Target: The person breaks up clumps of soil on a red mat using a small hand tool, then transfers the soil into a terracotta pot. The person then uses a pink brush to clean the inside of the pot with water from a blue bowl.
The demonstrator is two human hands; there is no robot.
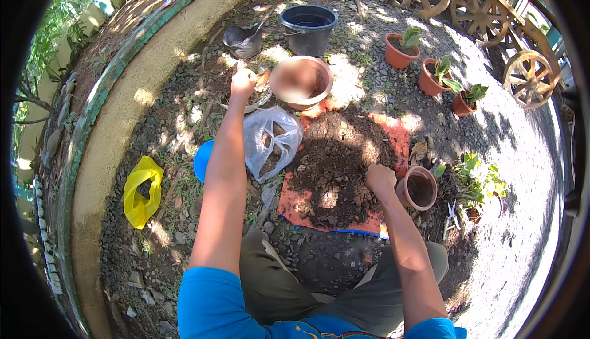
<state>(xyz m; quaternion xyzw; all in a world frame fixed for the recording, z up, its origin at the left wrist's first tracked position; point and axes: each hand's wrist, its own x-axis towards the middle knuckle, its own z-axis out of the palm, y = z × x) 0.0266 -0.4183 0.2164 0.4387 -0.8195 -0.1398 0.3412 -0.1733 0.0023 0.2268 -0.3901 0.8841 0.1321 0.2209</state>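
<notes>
A mound of dark soil lies on an orange sheet before me. My left hand is stretched forward, curled, just left of a wide terracotta-coloured pot; whether it holds anything is unclear. At the mound's right edge is my right hand, its fingers curled and partly hidden at the soil. Beside that hand a smaller brown pot leans, with some soil inside. A clear plastic bag with dark contents stands left of the mound.
A black tub and a dark torn container stand farther off. Several potted plants are at the right. Pruning shears lie near a leafy plant. A yellow bag and blue container are left, inside a curved low wall.
</notes>
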